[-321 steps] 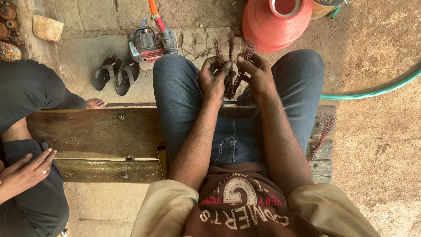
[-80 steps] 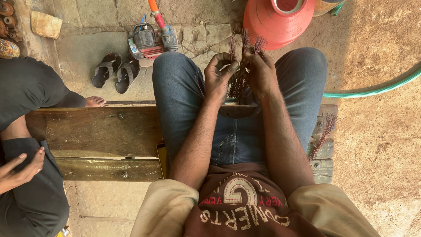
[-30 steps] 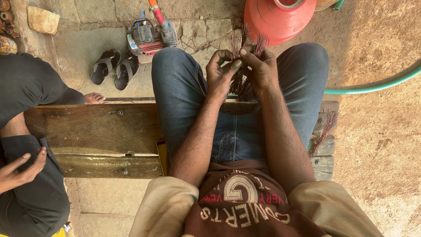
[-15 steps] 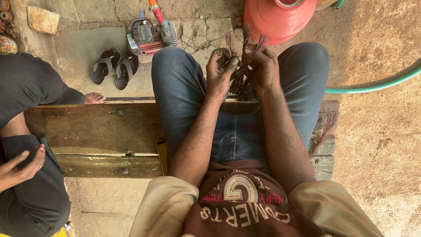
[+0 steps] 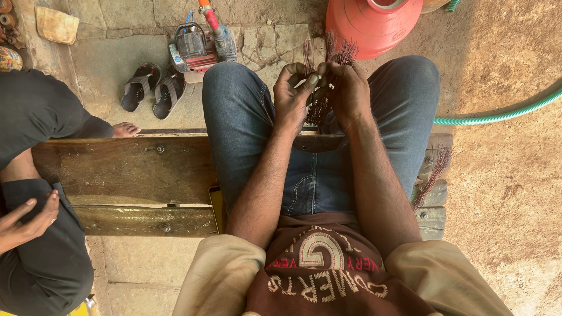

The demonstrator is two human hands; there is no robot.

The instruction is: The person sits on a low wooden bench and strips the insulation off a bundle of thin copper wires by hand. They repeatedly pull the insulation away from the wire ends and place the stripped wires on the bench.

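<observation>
On the left a seated person in black rests a hand [image 5: 26, 219] on their lap by the wooden bench [image 5: 123, 169], with sandals [image 5: 152, 93] and a small pump [image 5: 202, 50] on the stone beyond. Between the knees, the left hand [image 5: 293, 96] is curled, thumb pressed to fingertips, pinching a bundle of thin reddish wires [image 5: 322, 88] whose ends fan upward. The right hand [image 5: 351, 93] closes around the same bundle from the other side, touching the left, below a red pot [image 5: 374, 26], with a green hose [image 5: 497, 117] further right.
</observation>
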